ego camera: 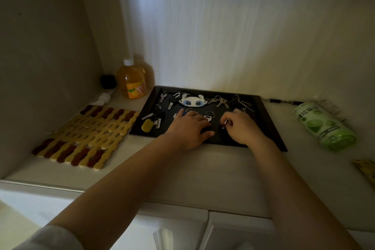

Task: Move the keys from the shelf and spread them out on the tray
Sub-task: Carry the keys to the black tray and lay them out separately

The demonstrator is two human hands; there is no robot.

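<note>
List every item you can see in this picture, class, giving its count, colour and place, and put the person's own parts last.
tray: one, black, centre of the shelf against the back wall
key bunches: several, silver and dark, spread across the tray; exact count unclear
pixel charm: one, white with blue eyes, tray's back row
yellow tag: one, on the tray's left bunch
juice bottle: one, orange with white cap, upright left of the tray
slatted mat: one, yellow and brown, left on the shelf
green can: one, lying right of the tray
left hand: flat on the tray
right hand: pinching a small metal piece, its grip closed
</note>
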